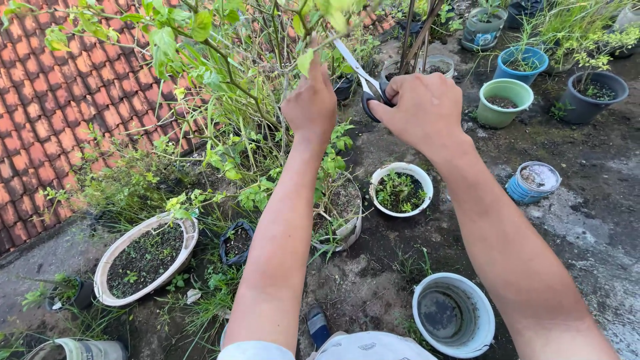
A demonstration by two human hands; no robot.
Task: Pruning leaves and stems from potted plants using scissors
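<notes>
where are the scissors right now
In the head view, the scissors are upper centre, held in the right hand, blades pointing up-left into the leafy shrub beside the left hand.

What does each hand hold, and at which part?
The right hand holds scissors by the black handle loops, blades pointing up-left. The left hand reaches into the shrub's twigs; its grip is hidden.

Both your arms are bare and stretched forward, roughly parallel, forearms rising from the bottom edge. Your left hand [310,103] is raised, back to camera, fingers curled up and pinched together at the tips. Your right hand [421,110] sits just right of your left hand at the same height, knuckles up, fingers clenched tight, wrist bent slightly inward toward it.
</notes>
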